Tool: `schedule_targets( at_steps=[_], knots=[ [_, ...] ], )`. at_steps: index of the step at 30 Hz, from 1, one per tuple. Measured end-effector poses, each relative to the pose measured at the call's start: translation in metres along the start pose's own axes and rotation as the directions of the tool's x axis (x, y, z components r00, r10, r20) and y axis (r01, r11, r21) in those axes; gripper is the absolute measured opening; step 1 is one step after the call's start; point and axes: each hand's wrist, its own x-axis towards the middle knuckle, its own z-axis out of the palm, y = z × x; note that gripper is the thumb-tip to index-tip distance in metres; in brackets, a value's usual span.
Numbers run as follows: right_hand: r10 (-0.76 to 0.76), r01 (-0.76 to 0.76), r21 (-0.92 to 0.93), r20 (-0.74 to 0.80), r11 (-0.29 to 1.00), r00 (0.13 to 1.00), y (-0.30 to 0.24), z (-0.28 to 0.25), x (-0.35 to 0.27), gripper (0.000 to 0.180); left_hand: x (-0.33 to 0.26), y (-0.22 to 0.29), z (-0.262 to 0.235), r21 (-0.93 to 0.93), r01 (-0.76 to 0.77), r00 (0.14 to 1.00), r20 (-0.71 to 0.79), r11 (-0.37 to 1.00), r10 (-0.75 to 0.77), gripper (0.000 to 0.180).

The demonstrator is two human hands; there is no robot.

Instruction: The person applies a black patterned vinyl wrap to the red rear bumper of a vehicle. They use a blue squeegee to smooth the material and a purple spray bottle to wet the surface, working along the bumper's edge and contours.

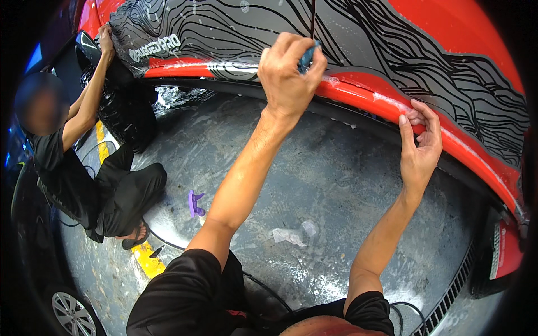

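Note:
A red car body panel (465, 33) curves across the top, covered by a grey film with black wavy lines (392, 50). My left hand (288, 75) is closed around a small blue tool (307, 56), pressed against the lower edge of the film. My right hand (419, 145) pinches the film's wet edge on the red sill (386, 103), thumb and fingers together on it. Soapy water beads on the film.
A person in black (84, 179) squats at left, a hand (105, 39) raised to the film's far end. A purple tool (195, 204) and crumpled film scraps (288, 235) lie on the wet concrete floor. A drain grate (454, 291) runs at right. Another car's wheel (73, 313) sits bottom left.

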Motion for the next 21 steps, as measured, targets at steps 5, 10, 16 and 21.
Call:
schedule_targets(
  at_steps=[5,10,16,21],
  knots=[
    [0.013,-0.013,0.006,0.005,1.000,1.000,0.001,0.000,0.000,0.028,-0.001,0.000,0.002,0.004,0.031,0.999,-0.038,1.000,-0.031,0.010],
    [-0.010,0.010,-0.009,0.008,1.000,1.000,0.003,-0.001,0.000,0.029,0.002,0.001,0.003,0.011,0.044,0.998,-0.048,0.999,-0.043,0.012],
    [-0.003,0.003,-0.024,0.009,1.000,1.000,0.002,-0.001,0.001,0.029,0.001,0.000,0.002,0.002,0.050,0.997,-0.054,0.999,-0.049,0.010],
    [-0.003,0.003,-0.019,0.006,1.000,1.000,0.003,-0.001,0.001,0.029,-0.003,0.002,0.005,-0.005,0.053,0.997,-0.058,0.999,-0.053,0.011]
  ],
)
